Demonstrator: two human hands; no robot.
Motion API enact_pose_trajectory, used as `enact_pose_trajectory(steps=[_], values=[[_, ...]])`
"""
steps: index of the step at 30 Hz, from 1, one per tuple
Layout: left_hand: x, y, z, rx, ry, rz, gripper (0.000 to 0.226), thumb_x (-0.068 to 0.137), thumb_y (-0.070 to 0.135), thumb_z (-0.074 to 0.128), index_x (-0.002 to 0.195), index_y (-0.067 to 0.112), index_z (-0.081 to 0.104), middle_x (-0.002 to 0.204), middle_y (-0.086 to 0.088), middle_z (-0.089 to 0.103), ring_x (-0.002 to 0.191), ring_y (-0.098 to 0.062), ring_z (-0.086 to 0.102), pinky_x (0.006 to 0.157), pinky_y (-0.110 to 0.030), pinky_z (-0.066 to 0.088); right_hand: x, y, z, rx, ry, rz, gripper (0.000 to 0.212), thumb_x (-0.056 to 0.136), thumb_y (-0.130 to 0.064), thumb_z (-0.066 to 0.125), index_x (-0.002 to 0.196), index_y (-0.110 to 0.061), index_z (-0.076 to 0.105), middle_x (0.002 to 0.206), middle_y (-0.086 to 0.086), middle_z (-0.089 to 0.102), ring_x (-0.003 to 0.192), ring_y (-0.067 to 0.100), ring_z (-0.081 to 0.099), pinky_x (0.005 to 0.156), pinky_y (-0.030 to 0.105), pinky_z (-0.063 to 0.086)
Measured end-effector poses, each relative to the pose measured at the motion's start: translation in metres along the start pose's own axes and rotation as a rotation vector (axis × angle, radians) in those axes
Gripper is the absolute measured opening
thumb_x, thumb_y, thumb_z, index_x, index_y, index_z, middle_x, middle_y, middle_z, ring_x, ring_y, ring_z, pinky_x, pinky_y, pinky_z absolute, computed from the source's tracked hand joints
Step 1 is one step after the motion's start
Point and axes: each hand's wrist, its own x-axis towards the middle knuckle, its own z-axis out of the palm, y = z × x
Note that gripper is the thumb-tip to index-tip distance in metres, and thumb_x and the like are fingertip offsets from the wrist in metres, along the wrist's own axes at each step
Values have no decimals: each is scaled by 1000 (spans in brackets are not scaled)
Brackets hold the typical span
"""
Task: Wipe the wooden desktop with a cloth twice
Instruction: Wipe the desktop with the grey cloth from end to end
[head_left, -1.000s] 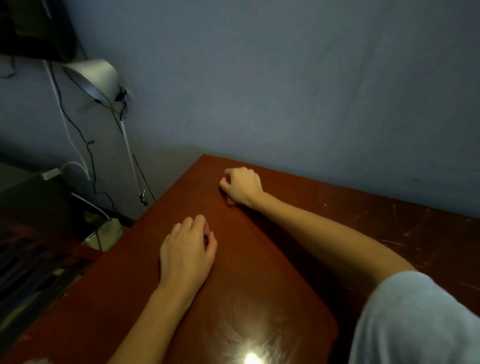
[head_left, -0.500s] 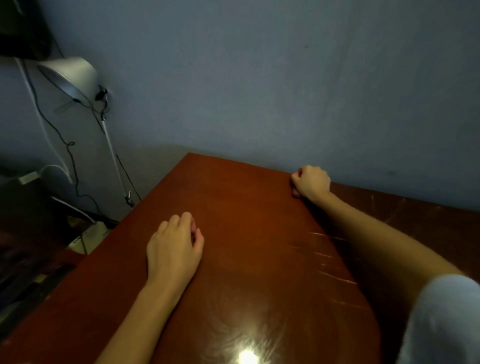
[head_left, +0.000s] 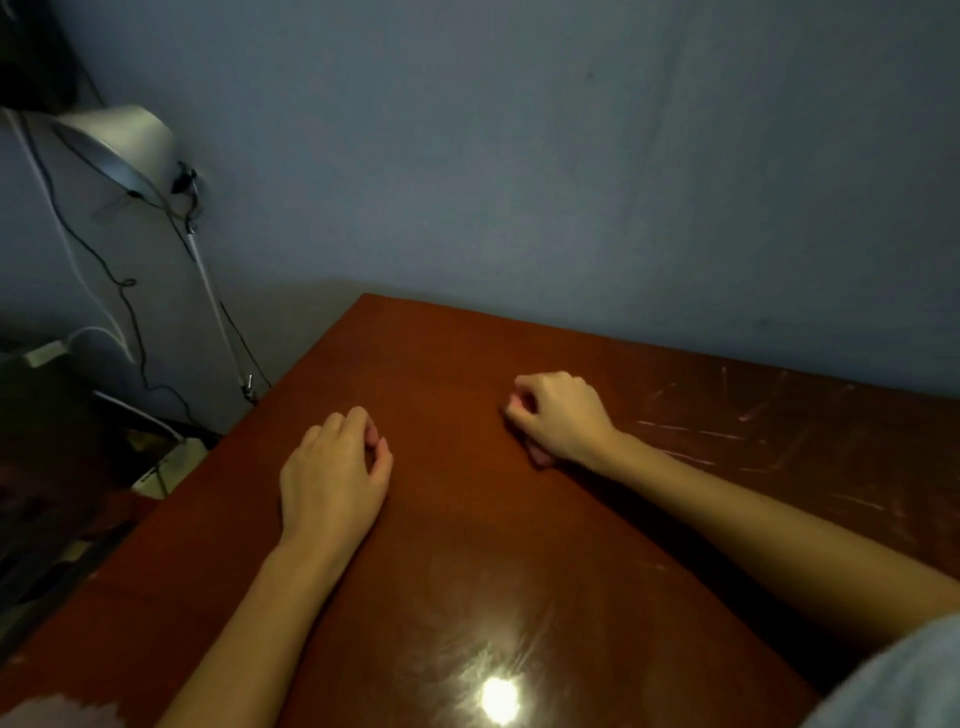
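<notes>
Two hands down on the wooden desktop (head_left: 457, 545). Left hand (head_left: 332, 478) resting flat, fingers loosely bent, holding nothing. Right hand (head_left: 563, 421) further over, bunched up with fingers tucked under; no cloth in sight, so cannot tell if gripping one underneath. Might go wrong from here: rubbing with bare skin and no cloth, leaving the wood dirty, or missing the corners by wiping only the middle. Off to the left, a lamp (head_left: 119, 140) and dangling wires (head_left: 124, 291). Behind, a plain grey-blue wall (head_left: 519, 156). Shiny brown wood with a bright light spot (head_left: 500, 699) in front, then pale scratches (head_left: 691, 431) on the right.
</notes>
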Motion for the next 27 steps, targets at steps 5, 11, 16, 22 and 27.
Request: enact_pose_trajectory(steps=[5, 11, 16, 22, 27], values=[[1, 0, 2, 2, -4, 0, 9, 89, 30, 55, 84, 23, 50, 77, 6, 51, 68, -12, 51, 53, -29, 48, 12, 101, -17, -69, 113, 355, 22, 89, -27, 50, 70, -16, 55, 74, 12, 64, 71, 32, 60, 62, 31, 40], [1, 0, 1, 15, 9, 11, 9, 89, 29, 53, 83, 23, 49, 77, 6, 52, 68, -12, 50, 49, -25, 36, 92, 125, -4, -83, 175, 543, 34, 87, -27, 47, 88, -1, 69, 92, 21, 69, 85, 40, 64, 72, 36, 50], [0, 1, -1, 10, 6, 11, 10, 89, 29, 54, 84, 22, 49, 78, 5, 52, 70, -14, 51, 51, -27, 38, 92, 35, 5, -24, 96, 356, 26, 84, -26, 48, 84, -8, 67, 83, 12, 72, 87, 34, 66, 70, 31, 48], [-1, 0, -2, 5, 3, 0, 9, 89, 28, 56, 84, 22, 51, 78, 6, 52, 70, -13, 50, 50, -25, 35, -9, -5, -5, 21, -26, -19, 21, 92, -30, 47, 73, -23, 50, 67, -5, 57, 62, 16, 55, 59, 22, 35], [0, 3, -2, 1, -12, -13, 9, 90, 29, 56, 87, 22, 51, 79, 5, 52, 71, -12, 51, 52, -24, 38, -21, 83, -25, -101, 50, 283, 22, 92, -30, 48, 73, -20, 53, 71, 1, 57, 67, 24, 57, 60, 26, 37]])
